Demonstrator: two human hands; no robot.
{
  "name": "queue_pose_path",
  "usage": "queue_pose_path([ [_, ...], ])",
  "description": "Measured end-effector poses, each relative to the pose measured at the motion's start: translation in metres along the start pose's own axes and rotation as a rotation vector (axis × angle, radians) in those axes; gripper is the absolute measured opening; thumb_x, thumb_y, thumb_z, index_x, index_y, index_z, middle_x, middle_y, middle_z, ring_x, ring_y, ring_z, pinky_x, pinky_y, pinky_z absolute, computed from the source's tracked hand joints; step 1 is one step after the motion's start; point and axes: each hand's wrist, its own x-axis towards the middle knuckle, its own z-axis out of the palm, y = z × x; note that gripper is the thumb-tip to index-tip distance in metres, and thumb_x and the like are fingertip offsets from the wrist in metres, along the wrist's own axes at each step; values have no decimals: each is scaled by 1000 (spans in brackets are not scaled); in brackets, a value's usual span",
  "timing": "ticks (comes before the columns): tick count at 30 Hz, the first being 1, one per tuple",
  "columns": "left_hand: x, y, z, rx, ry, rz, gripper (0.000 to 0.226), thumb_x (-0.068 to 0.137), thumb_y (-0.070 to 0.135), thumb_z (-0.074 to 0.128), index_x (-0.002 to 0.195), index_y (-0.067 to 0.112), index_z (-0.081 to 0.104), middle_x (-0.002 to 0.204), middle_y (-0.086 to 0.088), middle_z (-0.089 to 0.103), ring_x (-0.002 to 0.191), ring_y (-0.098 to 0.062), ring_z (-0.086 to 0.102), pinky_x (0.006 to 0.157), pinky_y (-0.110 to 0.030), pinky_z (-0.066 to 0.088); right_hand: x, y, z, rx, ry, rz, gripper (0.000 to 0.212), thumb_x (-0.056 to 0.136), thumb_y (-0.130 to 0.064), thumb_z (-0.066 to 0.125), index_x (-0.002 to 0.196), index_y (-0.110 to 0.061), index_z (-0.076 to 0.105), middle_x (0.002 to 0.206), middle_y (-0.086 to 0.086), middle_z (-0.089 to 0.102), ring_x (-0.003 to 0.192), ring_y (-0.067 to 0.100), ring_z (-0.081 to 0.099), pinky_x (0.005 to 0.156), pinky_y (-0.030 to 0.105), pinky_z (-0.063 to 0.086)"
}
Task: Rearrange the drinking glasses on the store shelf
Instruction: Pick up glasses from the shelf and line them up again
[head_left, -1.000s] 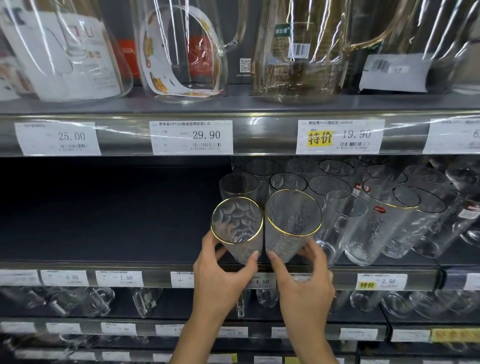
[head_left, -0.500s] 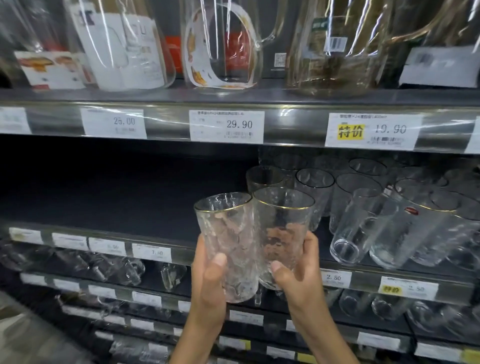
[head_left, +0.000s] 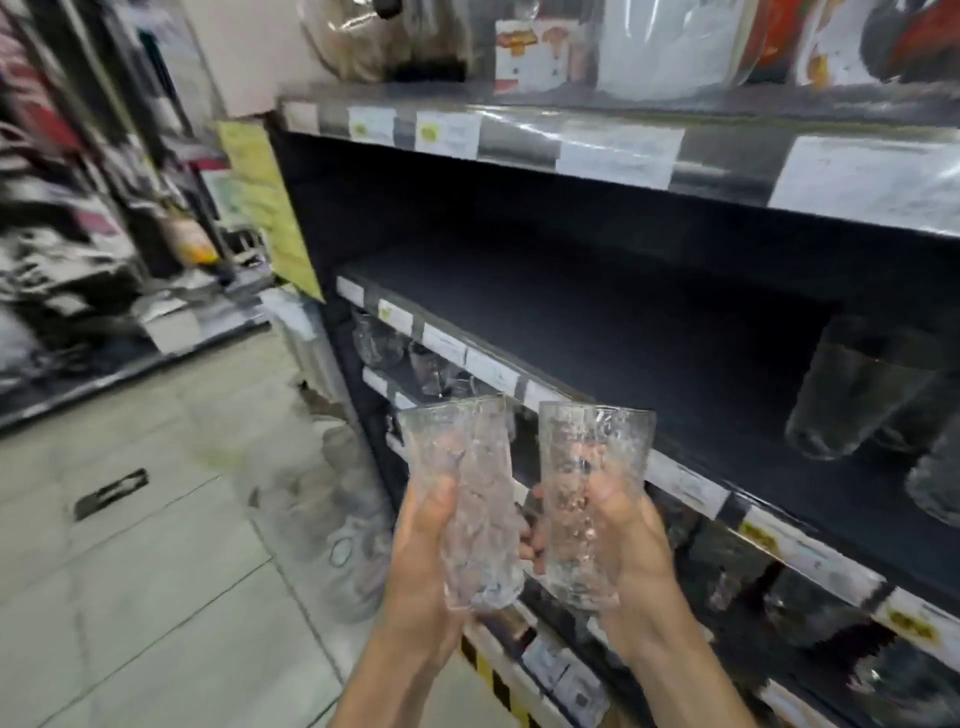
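So I've got one glass in each hand here. My left hand (head_left: 421, 561) is wrapped around the lower half of the left glass (head_left: 467, 499), thumb up the near side and fingers curled round the back. My right hand (head_left: 634, 551) grips the right glass (head_left: 587, 493) the same way, thumb pressed on the front. Both are clear textured tumblers, roughly upright with the rims leaning a bit apart. They sit close side by side in the air on the near side of the shelf edge, not resting on anything. I can't tell if the two actually touch.

The dark shelf (head_left: 623, 332) runs off to the right, and a bunch of other glasses (head_left: 852, 395) sit on it at the right end, well apart from mine. Price tags (head_left: 685, 483) line its front strip. There's more glassware (head_left: 379, 343) on the level below, far left, and tiled floor (head_left: 130, 545) off to the left. The whole view is pretty blurry.
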Motion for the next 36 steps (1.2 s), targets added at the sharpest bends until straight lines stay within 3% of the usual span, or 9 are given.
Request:
queue_pose_path([
  [2, -12, 16, -29, -1, 116, 70, 68, 67, 46, 80, 119, 6, 63, 88, -17, 74, 73, -28, 73, 62, -42, 62, 6, 17, 29, -7, -104, 80, 114, 41, -67, 90, 136, -16, 55, 130, 22, 61, 107, 38, 58, 89, 51, 48],
  [5, -33, 42, -71, 51, 283, 198, 106, 47, 61, 89, 134, 10, 56, 116, -17, 71, 102, -33, 71, 82, -49, 59, 8, 39, 79, -73, -255, 167, 108, 38, -65, 91, 132, -22, 59, 123, 13, 67, 109, 34, 65, 82, 48, 55],
  [10, -70, 83, -145, 6, 451, 354, 125, 39, 63, 91, 138, -1, 50, 100, -14, 71, 78, -26, 73, 62, -35, 58, 3, 75, 161, -106, -467, 203, 81, 48, -57, 85, 120, -27, 64, 98, -7, 77, 81, 15, 74, 66, 39, 56],
  [12, -82, 96, -173, 12, 494, 418, 123, 44, 62, 90, 138, -3, 47, 99, -18, 68, 75, -28, 71, 61, -35, 58, 1, 90, 188, -109, -525, 207, 90, 47, -60, 88, 125, -24, 62, 103, -1, 76, 88, 20, 73, 69, 40, 57],
  [16, -95, 119, -219, 72, 548, 498, 117, 52, 61, 87, 136, -8, 43, 93, -22, 64, 69, -30, 68, 57, -32, 55, -4, 117, 236, -142, -633, 224, 93, 50, -59, 84, 128, -14, 60, 110, 19, 71, 79, 37, 68, 63, 42, 59],
  [21, -90, 132, -261, 122, 595, 501, 115, 47, 60, 91, 130, -7, 49, 89, -16, 67, 69, -29, 68, 57, -30, 54, 8, 152, 275, -175, -670, 244, 100, 55, -60, 85, 138, -17, 52, 124, 12, 68, 101, 38, 70, 87, 59, 56],
  [27, -52, 153, -299, 142, 633, 471, 98, 52, 53, 91, 125, -1, 55, 88, -14, 70, 72, -28, 69, 63, -35, 56, 50, 180, 307, -207, -609, 234, 73, 61, -51, 79, 124, -17, 63, 112, 16, 71, 91, 39, 70, 77, 58, 58],
  [31, -6, 172, -326, 174, 616, 462, 71, 66, 41, 77, 126, 8, 56, 93, -11, 70, 78, -28, 68, 68, -38, 56, 97, 203, 330, -179, -565, 239, 88, 64, -61, 84, 139, -26, 53, 129, 7, 67, 118, 33, 63, 104, 65, 41],
  [36, 78, 204, -353, 228, 573, 438, 67, 68, 40, 75, 124, 8, 58, 94, -8, 71, 84, -27, 69, 72, -41, 56, 173, 217, 365, -193, -513, 210, 91, 61, -67, 83, 139, -33, 52, 135, -1, 63, 125, 27, 59, 109, 64, 34],
])
